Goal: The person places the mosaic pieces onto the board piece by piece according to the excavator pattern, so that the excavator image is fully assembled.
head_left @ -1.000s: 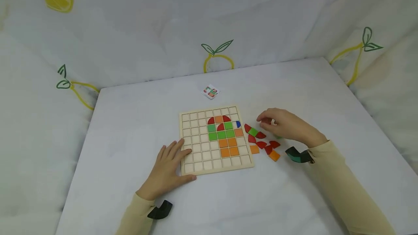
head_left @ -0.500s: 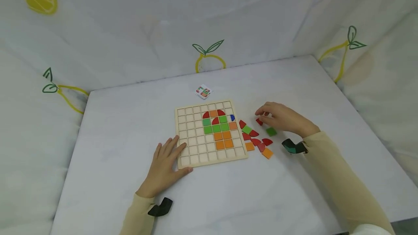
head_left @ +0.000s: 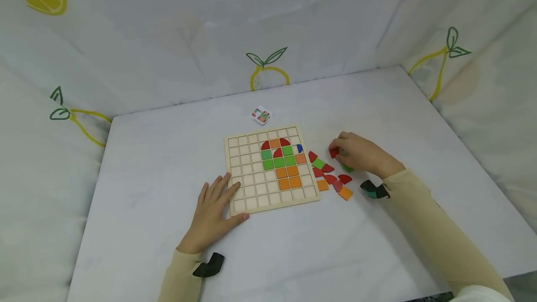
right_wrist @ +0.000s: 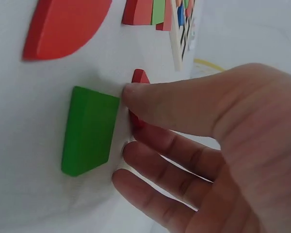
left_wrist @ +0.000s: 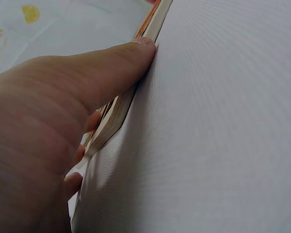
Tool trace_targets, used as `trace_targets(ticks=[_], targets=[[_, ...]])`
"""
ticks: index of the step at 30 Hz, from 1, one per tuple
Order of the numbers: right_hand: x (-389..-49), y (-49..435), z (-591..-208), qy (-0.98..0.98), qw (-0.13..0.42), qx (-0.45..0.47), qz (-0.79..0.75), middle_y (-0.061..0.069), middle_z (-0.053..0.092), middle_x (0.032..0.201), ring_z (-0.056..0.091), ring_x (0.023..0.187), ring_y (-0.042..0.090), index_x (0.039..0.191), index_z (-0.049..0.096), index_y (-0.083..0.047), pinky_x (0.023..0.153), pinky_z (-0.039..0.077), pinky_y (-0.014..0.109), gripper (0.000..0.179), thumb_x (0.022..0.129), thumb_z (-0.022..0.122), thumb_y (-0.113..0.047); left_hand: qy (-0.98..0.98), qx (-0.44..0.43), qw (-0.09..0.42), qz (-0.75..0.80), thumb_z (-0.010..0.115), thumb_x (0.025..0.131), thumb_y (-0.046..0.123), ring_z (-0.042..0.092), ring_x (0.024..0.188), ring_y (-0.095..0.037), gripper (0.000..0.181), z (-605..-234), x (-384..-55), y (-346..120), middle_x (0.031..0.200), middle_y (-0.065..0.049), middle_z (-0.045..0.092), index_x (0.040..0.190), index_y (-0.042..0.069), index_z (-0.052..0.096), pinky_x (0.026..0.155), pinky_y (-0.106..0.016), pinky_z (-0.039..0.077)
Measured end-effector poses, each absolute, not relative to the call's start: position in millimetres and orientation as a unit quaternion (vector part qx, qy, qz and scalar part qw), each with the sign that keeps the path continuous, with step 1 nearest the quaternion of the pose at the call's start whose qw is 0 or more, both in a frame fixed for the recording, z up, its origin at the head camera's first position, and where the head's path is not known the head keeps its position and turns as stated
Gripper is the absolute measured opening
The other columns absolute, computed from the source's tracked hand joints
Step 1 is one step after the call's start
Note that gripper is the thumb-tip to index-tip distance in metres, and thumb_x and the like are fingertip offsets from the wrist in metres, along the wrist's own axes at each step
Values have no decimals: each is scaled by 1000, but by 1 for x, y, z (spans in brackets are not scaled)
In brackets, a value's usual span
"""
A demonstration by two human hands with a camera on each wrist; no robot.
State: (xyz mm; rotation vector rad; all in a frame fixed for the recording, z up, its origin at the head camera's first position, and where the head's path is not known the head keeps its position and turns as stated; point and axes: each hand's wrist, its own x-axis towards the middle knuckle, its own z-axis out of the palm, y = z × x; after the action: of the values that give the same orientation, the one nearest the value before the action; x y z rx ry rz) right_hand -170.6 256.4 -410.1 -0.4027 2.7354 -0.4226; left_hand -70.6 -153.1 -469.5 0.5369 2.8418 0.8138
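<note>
A wooden grid board (head_left: pixel 274 207) lies on the white table, with red, green, orange and blue tiles in its right half. My left hand (head_left: pixel 211 218) rests at its near left corner with fingers spread. In the left wrist view, the thumb (left_wrist: pixel 121 60) presses along the board's side. To the right of the board, my right hand (head_left: pixel 362 155) pinches a red tile (head_left: pixel 333 153) between thumb and index finger, low at the table. The thumb partly hides this red tile (right_wrist: pixel 140 76) in the right wrist view. Just beside the fingertips lies a green square tile (right_wrist: pixel 89 133).
Loose tiles lie between board and right hand: several red quarter-circles (head_left: pixel 345 179), a green square (head_left: pixel 319 163) and two orange squares (head_left: pixel 345 193). A small patterned card (head_left: pixel 261 115) sits beyond the board. A white printed cloth wall (head_left: pixel 168 36) rises behind the table.
The right hand's fingertips have closed in on the red tile near the green square. The left hand stays on the board's corner. The head view has shifted slightly.
</note>
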Motion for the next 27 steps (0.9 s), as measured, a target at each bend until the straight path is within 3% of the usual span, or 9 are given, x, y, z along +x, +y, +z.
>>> trace_targets(ticks=[7, 11, 14, 19, 27], targets=[[-171, 259, -412, 962, 158, -154, -159, 12, 63, 111, 56, 96, 24, 124, 69, -5, 85, 59, 40, 32, 92, 70, -7, 944, 186, 66, 265, 76, 84, 53, 14, 158, -30, 85, -471, -72, -153, 171, -4, 19, 155, 20, 43, 128, -55, 0], [-172, 259, -413, 961, 159, -146, -175, 14, 64, 115, 57, 98, 26, 128, 65, -2, 88, 59, 43, 34, 95, 63, -7, 944, 184, 67, 265, 76, 84, 53, 14, 158, -30, 85, -471, -72, -154, 171, -4, 19, 155, 20, 42, 128, -55, 0], [-172, 258, -413, 962, 162, -118, -186, 16, 65, 113, 57, 96, 27, 127, 63, 1, 88, 59, 44, 33, 98, 61, -14, 945, 182, 66, 264, 77, 84, 52, 15, 158, -30, 85, -471, -71, -154, 171, -4, 20, 155, 20, 42, 128, -55, 0], [-168, 257, -414, 968, 167, -79, -171, 13, 65, 105, 57, 93, 25, 122, 66, 1, 86, 57, 42, 43, 95, 70, -32, 945, 181, 72, 264, 76, 84, 54, 14, 158, -29, 85, -471, -69, -153, 171, -3, 19, 155, 21, 42, 129, -54, 0], [-165, 257, -415, 963, 171, -88, -191, 10, 64, 104, 56, 96, 25, 121, 65, -4, 86, 57, 41, 34, 94, 73, -23, 944, 185, 68, 264, 76, 84, 54, 15, 158, -30, 85, -469, -68, -152, 171, -3, 19, 155, 20, 43, 128, -54, 1]])
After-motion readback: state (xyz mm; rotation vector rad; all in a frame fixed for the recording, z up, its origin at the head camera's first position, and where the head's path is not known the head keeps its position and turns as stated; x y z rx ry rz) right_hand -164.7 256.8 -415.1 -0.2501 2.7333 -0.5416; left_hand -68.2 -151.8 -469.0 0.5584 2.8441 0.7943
